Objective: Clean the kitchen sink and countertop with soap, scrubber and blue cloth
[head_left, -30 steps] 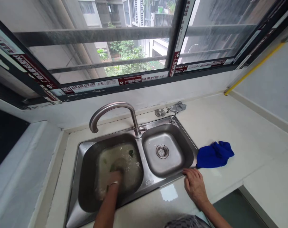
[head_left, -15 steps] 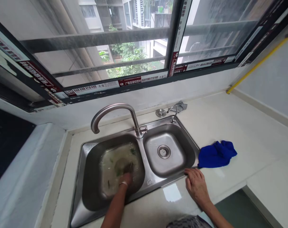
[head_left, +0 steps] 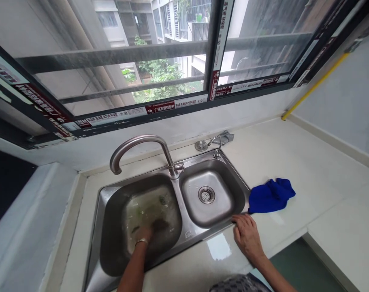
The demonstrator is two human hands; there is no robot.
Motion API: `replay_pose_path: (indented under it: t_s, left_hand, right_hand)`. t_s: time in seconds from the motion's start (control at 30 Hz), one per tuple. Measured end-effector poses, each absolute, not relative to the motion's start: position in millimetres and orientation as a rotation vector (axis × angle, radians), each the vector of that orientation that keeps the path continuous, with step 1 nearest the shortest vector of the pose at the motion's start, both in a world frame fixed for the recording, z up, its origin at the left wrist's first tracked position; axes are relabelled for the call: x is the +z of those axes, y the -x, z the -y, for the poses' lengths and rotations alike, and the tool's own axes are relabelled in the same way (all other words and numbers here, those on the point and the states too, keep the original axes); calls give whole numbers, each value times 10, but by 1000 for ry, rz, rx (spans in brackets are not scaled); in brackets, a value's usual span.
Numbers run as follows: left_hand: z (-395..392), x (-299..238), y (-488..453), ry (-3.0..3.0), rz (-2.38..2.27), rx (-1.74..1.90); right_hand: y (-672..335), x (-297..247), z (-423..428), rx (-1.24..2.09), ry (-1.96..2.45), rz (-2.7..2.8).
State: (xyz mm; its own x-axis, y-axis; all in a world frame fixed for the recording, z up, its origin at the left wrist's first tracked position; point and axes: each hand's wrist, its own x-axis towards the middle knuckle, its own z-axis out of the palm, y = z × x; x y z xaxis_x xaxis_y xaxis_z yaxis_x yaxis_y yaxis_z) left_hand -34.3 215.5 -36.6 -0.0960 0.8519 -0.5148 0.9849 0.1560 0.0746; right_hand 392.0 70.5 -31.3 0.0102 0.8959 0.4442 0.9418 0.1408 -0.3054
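My left hand (head_left: 144, 234) reaches down into the left basin of a steel double sink (head_left: 111, 190), in murky water with green scraps (head_left: 148, 211). Its fingers lie under the water next to a dark patch (head_left: 160, 224), so their shape is unclear. My right hand (head_left: 247, 236) rests flat on the pale countertop (head_left: 293, 162), fingers spread at the sink's front right corner. A crumpled blue cloth (head_left: 269, 195) lies just beyond that hand.
A curved steel tap (head_left: 138, 146) arches over the left basin. The right basin (head_left: 207, 196) holds only its drain strainer (head_left: 206, 195). A small second tap (head_left: 216, 146) and a round cap (head_left: 200, 145) sit behind it. A barred window spans the back wall.
My left hand has shifted about inside the left basin, first right, then back left. My right hand and the blue cloth stay put. The view has drifted slightly.
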Motion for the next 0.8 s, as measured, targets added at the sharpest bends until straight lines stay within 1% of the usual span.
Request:
replay_pose_path:
  t_s: [0.2,0.47,0.53,0.63,0.7,0.8]
  left_hand:
    - [-2281,-231,409,-1769,-2084,-434]
    - [-2422,90,512,-1876,-2174,-216]
    - [-2467,165,554,-1901,-2171,-78]
    - [-2519,267,591,-1887,-2124,270]
    - [-2534,333,606,-1824,-2070,500]
    - [-2532,433,612,-1682,-1976,723]
  right_hand:
    - [-3928,-316,-699,-104,1777,1895]
    - [-3913,-315,-713,-143,1741,1887]
    - [-3911,-317,-717,-145,1736,1881]
    - [-3906,-318,-722,-142,1736,1875]
    - [-3900,-316,-725,-143,1739,1873]
    - [-3892,-317,-728,-153,1741,1870]
